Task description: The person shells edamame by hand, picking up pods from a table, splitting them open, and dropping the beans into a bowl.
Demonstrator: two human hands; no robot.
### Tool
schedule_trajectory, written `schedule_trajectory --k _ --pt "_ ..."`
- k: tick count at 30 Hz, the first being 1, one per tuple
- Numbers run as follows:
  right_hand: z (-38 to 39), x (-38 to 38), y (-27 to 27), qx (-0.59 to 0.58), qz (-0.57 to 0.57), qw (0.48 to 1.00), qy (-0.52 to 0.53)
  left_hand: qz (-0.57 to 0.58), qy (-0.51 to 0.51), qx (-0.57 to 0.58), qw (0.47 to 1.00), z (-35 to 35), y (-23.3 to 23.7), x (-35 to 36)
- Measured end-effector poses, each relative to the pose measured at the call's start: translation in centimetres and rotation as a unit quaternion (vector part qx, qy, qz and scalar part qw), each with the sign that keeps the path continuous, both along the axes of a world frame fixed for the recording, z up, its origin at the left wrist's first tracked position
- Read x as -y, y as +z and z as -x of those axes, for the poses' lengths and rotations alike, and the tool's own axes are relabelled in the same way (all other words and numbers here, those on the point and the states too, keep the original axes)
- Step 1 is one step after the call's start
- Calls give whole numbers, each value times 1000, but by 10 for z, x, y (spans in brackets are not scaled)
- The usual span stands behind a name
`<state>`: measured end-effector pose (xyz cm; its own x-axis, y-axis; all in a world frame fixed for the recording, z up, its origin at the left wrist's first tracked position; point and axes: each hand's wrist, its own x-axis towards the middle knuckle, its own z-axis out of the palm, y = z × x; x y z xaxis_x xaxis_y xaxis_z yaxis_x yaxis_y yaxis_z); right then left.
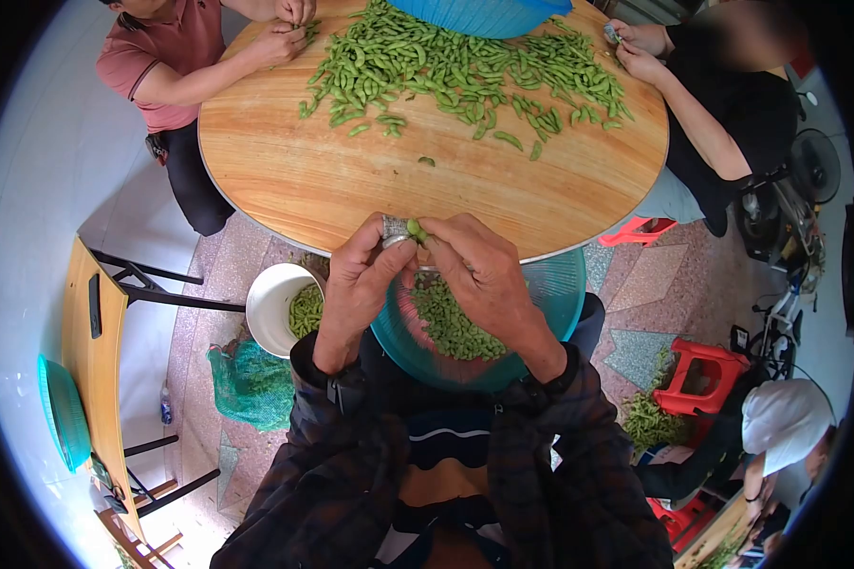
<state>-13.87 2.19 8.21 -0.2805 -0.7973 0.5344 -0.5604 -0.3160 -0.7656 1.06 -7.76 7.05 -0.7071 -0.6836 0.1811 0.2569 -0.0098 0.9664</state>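
Above a teal basin (541, 294) my two hands meet at the near edge of the round wooden table (285, 180). My left hand (362, 275) is closed around a small grey-silver tool or finger guard (395, 230) whose exact form I cannot make out. A green pod (416, 229) is pinched in my right hand (474, 275), its end against the grey piece. Shelled green beans (455, 322) lie in the basin below. Across the table spreads a large heap of green pods (427, 66).
People sit at the table's left (161, 66) and right (731, 104). A blue basket (484, 14) stands at the far side. Left of my legs are a white bucket (270, 308) and a green net bag (251, 389). Red stools (702, 375) and a white-capped person are at the right.
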Motion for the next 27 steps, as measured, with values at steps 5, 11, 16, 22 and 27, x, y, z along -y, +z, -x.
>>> schedule_trajectory --k 5,11,16,22,27 --pt "0 -3 0 -38 12 999 5 19 -1 8 1000 -1 -1 0" --pt "0 -4 4 -80 12 997 5 13 8 14 1000 -1 -5 -1" --pt "0 -4 5 -129 11 991 -29 -27 22 10 999 1 -3 -5" --pt "-4 -6 0 -129 1 990 -51 -43 21 25 999 3 -2 -7" --pt "2 -6 -1 -17 -45 999 -6 -33 14 28 999 2 -1 -6"
